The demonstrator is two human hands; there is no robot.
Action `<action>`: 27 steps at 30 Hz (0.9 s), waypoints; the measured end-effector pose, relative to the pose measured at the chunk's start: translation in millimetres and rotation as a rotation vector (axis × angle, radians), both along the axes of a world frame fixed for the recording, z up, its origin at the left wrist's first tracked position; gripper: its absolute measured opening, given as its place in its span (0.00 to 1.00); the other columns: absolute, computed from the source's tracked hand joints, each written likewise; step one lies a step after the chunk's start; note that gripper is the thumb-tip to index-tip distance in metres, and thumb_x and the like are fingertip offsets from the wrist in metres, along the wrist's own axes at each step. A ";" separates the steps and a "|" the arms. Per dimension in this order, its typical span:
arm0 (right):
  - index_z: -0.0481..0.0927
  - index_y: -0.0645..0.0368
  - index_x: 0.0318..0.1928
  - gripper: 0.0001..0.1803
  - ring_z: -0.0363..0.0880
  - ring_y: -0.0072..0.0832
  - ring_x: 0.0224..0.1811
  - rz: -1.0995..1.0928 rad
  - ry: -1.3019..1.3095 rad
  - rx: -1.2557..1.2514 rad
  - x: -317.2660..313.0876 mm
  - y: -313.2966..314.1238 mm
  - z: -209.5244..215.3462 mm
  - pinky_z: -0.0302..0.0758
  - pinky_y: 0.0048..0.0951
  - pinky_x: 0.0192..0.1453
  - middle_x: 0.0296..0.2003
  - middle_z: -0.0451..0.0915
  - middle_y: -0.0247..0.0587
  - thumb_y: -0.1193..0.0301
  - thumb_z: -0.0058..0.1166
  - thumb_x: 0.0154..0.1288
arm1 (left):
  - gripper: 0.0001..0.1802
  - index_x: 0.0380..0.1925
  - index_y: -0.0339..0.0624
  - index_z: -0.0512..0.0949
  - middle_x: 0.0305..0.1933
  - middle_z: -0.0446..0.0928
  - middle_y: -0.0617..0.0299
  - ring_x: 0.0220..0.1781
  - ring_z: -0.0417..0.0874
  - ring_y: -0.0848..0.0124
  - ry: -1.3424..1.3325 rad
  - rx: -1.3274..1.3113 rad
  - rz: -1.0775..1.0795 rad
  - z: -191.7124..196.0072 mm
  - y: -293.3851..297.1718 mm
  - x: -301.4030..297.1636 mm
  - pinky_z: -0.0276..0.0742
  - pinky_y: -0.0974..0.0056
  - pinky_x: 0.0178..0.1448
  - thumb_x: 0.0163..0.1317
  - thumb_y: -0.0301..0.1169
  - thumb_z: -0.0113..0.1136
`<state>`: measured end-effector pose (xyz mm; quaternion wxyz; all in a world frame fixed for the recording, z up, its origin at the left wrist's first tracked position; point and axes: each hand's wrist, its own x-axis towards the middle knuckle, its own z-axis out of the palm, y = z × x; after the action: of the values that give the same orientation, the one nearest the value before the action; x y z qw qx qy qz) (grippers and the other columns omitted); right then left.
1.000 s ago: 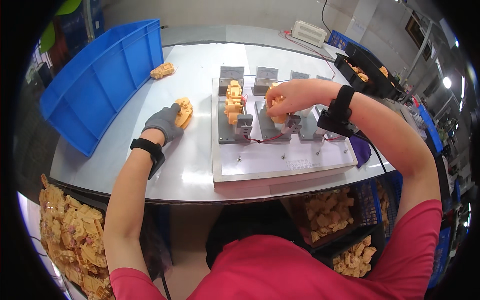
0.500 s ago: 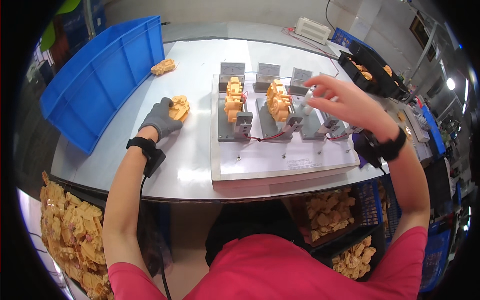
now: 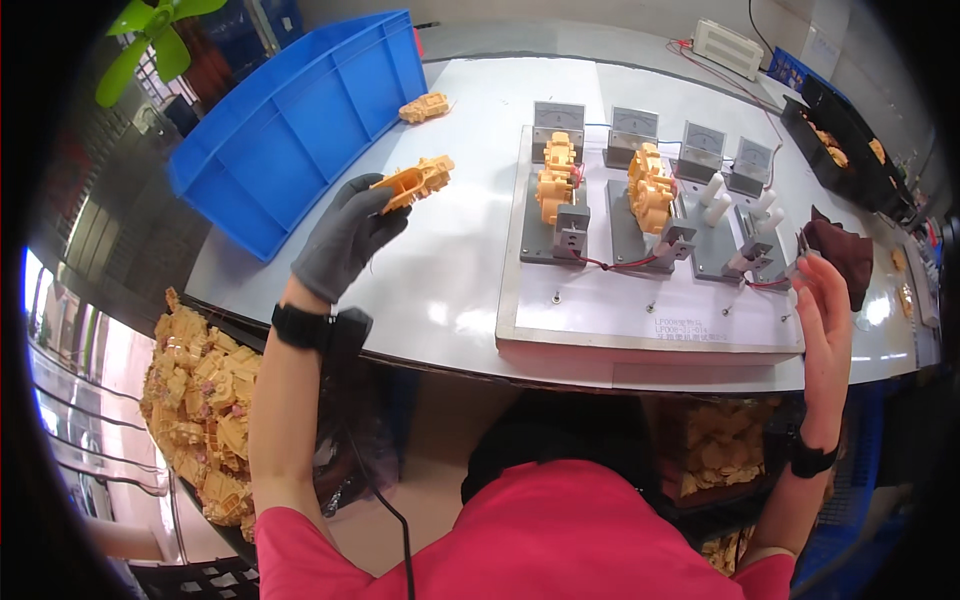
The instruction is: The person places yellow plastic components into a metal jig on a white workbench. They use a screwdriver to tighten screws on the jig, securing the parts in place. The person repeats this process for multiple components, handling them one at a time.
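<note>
One yellow part (image 3: pixel 420 181) firmly in the left hand (image 3: pixel 340 238), right hand (image 3: pixel 827 318) empty, half-spread

a green fan (image 3: pixel 155 30) and pale wall (image 3: pixel 790 25) show farther back.

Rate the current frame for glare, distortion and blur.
Head view: fisheye bows the front edge of the table, corners fall to black; head view: pale glare on the table between the left hand and the board; head view: the tan part in that hand looks fairly sharp, but the meters are too small to read.
</note>
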<state>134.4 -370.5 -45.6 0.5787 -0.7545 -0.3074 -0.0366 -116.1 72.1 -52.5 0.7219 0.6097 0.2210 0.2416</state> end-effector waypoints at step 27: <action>0.70 0.63 0.63 0.23 0.78 0.17 0.47 0.475 0.444 0.489 -64.1 27.2 -36.1 0.75 0.23 0.49 0.49 0.80 0.35 0.68 0.57 0.75 | 0.30 0.70 0.35 0.62 0.68 0.68 0.55 0.69 0.72 0.65 -0.075 -0.273 -0.561 16.0 -252.3 94.3 0.69 0.55 0.73 0.70 0.29 0.58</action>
<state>70.2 -343.3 -81.8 0.7858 -0.4921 -0.3229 0.1901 -21.8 -180.2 -36.6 0.8432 0.5349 0.0480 0.0235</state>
